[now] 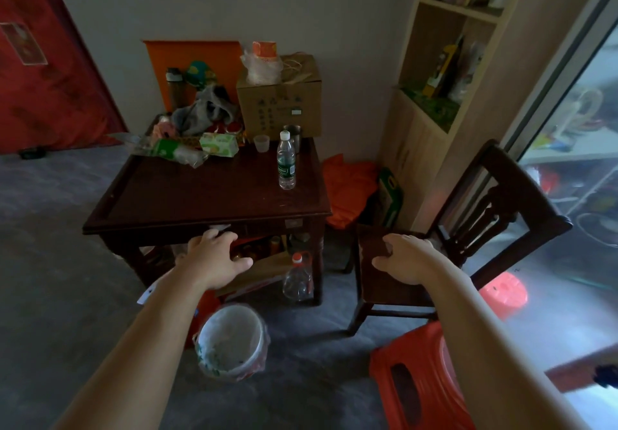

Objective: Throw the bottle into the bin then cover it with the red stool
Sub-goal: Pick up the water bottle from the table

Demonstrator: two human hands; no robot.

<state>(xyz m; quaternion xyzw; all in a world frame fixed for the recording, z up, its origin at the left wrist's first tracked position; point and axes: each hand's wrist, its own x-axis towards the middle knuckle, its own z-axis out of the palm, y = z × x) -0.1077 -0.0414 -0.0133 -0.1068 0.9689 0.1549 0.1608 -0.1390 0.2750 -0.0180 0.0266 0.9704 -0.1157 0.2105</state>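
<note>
Both the left hand and right hand hung empty, fingers loosely spread. The bottle stood upright on the bench at one o'clock; the bin at six, the red stool at five.

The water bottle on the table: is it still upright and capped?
Upright and capped. The water bottle stands on the table with its white cap on, apart from both hands; it looks nearly empty.

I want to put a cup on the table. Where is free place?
The table is bare across its front and middle, between the front edge and the clutter, left of the bottle. The back is crowded: cardboard box, cloth, packets.
</note>
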